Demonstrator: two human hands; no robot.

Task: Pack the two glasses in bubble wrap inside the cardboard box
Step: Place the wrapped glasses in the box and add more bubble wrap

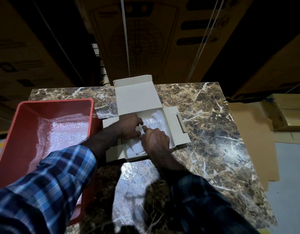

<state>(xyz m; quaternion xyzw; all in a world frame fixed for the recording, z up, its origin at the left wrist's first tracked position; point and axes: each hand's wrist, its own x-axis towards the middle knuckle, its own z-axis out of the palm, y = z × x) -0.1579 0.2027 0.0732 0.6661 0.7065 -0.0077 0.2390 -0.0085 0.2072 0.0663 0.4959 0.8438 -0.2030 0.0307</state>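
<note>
A small pale cardboard box lies open on the marble table, its lid flap standing up at the back. Inside it are white bubble-wrapped bundles, one at the far right and another near the front. Both of my hands are inside the box. My left hand has its fingers curled down onto the wrap in the box's middle. My right hand lies beside it, fingers bent onto the same wrap. The glass under the wrap is hidden.
A red plastic bin with loose bubble wrap in it stands at the left on the marble table. Large brown cartons rise behind the table. Flattened cardboard lies on the floor to the right.
</note>
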